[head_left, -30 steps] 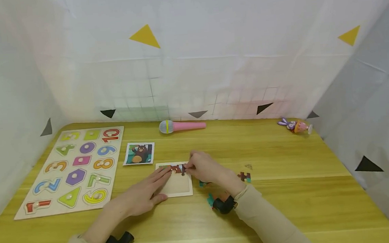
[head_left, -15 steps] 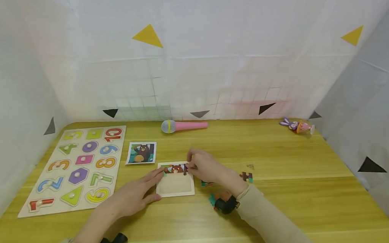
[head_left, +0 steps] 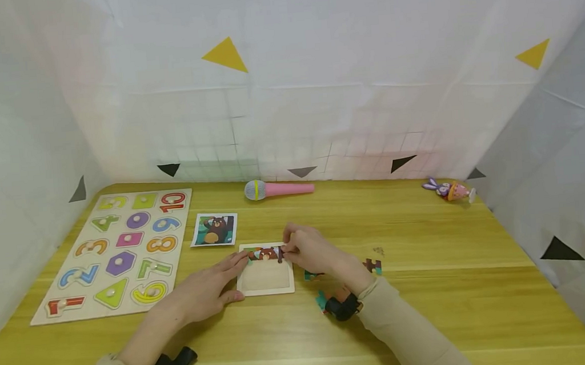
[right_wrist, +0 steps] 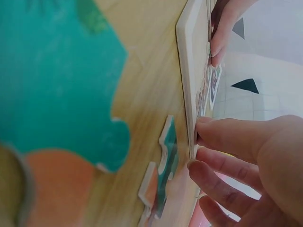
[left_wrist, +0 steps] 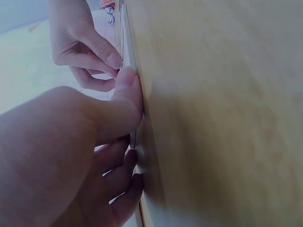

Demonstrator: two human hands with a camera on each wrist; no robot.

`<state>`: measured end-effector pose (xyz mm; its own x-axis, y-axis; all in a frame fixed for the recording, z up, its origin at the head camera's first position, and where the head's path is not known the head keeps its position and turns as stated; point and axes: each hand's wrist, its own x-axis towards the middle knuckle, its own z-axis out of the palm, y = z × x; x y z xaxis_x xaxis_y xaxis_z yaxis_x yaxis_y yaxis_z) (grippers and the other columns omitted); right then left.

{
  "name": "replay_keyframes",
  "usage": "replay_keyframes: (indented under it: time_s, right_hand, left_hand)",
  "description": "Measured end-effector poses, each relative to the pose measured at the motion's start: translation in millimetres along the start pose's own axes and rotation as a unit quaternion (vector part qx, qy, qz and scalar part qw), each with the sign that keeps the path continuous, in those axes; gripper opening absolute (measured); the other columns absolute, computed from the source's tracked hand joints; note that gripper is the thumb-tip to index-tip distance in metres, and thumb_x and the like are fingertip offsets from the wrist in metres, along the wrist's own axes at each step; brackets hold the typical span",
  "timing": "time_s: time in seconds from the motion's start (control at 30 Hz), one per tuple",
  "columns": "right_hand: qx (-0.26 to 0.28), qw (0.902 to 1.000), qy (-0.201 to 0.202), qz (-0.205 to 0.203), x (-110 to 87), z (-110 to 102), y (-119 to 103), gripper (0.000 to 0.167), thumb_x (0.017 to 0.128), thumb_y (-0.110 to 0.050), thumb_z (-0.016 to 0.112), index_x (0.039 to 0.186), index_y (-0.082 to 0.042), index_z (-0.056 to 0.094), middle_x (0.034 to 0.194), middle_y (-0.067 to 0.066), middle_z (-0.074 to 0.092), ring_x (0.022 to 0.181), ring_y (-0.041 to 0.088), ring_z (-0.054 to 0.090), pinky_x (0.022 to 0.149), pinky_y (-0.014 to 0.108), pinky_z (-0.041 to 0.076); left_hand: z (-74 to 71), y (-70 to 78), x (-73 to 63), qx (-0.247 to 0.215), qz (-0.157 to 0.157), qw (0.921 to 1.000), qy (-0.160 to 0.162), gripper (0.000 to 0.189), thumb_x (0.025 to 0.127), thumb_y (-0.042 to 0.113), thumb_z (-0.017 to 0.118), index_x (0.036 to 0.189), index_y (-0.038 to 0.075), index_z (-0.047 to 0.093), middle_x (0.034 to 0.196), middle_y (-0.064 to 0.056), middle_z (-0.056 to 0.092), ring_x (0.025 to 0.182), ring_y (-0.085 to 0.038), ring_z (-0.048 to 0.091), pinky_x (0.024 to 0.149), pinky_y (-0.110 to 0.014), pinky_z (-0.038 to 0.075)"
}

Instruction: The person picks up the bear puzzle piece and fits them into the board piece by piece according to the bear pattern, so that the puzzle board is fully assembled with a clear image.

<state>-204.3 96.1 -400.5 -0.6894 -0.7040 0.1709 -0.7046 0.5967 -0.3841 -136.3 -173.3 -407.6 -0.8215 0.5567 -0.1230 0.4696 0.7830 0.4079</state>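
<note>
Beyond the left hand's fingertips, we see a row of puzzle pieces (head_left: 265, 254) along the far side of the puzzle tray (head_left: 266, 291). The left hand (head_left: 205, 292) lies with its fingers extended, resting on the tray's near-hand edge and gripping nothing. The right hand (head_left: 308, 250) has its fingers curled in, thumb and forefinger nearly together at the far corner; we think they pinch the corner piece (head_left: 280, 254), though the fingertips hide most of the contact.

Our worry is a tab caught on its neighbour: pressing then could tilt the piece or lift the row. Sideways force from the right hand might also swing the tray, since the left hand steadies only its own side. Under and beside the right wrist lie loose pieces (head_left: 373, 266), which a low sweep of the wrist camera (head_left: 342, 307) could scatter.
</note>
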Motion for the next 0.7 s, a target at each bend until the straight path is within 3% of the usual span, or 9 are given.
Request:
replay_keyframes:
  time_s: [0.17,0.43,0.7]
  right_hand:
    - [0.003,1.0,0.0,0.008,-1.5,-1.4,-0.1,0.01,0.092,-0.008,0.073,0.093,-0.002,0.081,0.101,0.007,0.061,0.071,0.011,0.055,0.067,0.026,0.045]
    - [0.01,0.9992,-0.003,0.038,-1.3,1.5,4.5,0.013,0.09,-0.015,0.076,0.099,-0.008,0.081,0.104,0.002,0.064,0.07,0.008,0.054,0.078,0.039,0.038]
    - [0.026,0.9977,-0.009,0.062,-2.2,0.8,4.8,0.018,0.092,-0.017,0.074,0.106,-0.008,0.08,0.109,0.002,0.066,0.072,0.009,0.052,0.088,0.049,0.038]
  left_hand:
    - [1.5,1.1,1.2,0.0,-0.004,1.0,0.001,0.072,0.099,0.039,0.06,0.16,0.017,0.028,0.167,-0.005,0.02,0.142,-0.035,0.042,0.105,-0.058,0.043]
    - [1.8,0.2,1.3,0.003,0.007,1.0,0.005,0.071,0.1,0.039,0.059,0.159,0.015,0.028,0.166,-0.006,0.023,0.141,-0.035,0.042,0.106,-0.057,0.044]
    - [0.7,0.1,1.2,0.003,0.007,1.0,0.005,0.071,0.1,0.039,0.059,0.159,0.016,0.029,0.166,-0.005,0.023,0.14,-0.035,0.044,0.105,-0.057,0.044]
